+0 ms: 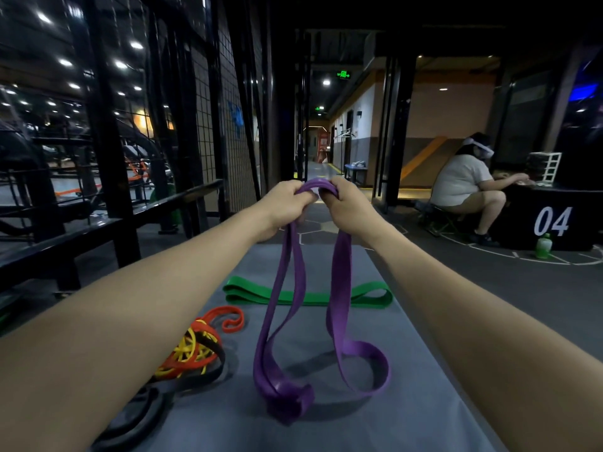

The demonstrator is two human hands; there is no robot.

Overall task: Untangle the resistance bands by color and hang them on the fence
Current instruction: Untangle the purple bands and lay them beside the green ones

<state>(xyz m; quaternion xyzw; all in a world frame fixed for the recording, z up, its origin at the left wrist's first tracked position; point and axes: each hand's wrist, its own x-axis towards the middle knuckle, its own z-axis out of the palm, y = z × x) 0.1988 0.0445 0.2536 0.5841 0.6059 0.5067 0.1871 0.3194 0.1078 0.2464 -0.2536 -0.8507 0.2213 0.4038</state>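
From the head camera, a green band point(306, 294) is lying flat across the grey mat point(408, 402), and a tangle of orange, yellow and black bands point(192, 350) is sitting at left. The black mesh fence point(225, 125) is standing beyond. A seated person point(463, 184) is working at a black box point(551, 220). The left hand point(287, 203) and right hand point(346, 203) are each gripping the top of the purple band point(293, 321), its loops trailing, twisted, onto the mat.

A single head-worn view — wide-angle, edges bowed — looks forward and down along both outstretched forearms, close above the grey mat point(408, 370), facing its far edge and the corridor beyond, fence point(208, 125) left.
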